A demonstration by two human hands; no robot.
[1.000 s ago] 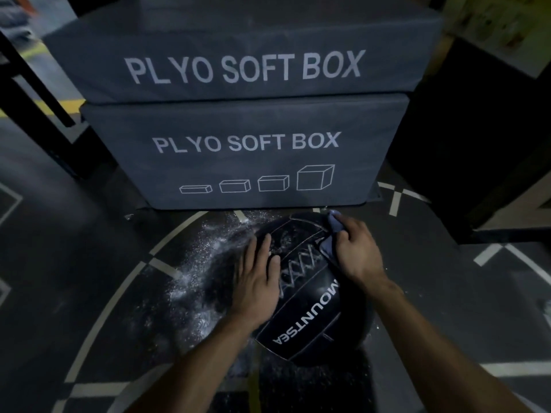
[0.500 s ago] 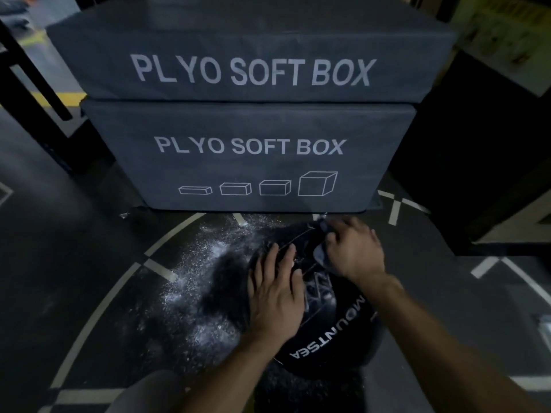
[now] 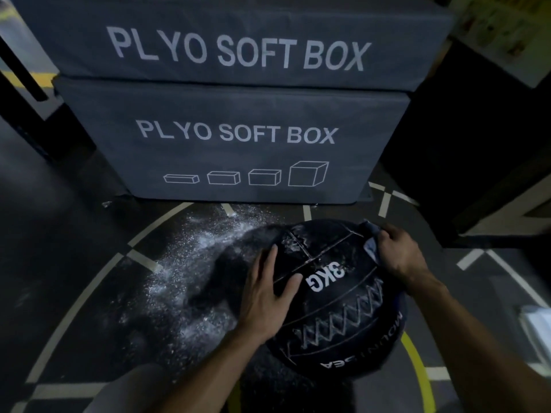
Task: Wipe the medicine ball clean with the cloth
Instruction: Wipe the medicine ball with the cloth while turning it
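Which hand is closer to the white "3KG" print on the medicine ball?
Left. The left hand rests flat on the medicine ball with its thumb just beside the 3KG print; the right hand holds the cloth at the ball's far right edge, farther away.

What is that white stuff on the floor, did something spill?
Yes, it looks spilled: white powder is scattered over the dark floor left of the ball, and some dusts the ball's top. I cannot tell what it is. The left hand steadies the ball; the right hand holds a cloth against it.
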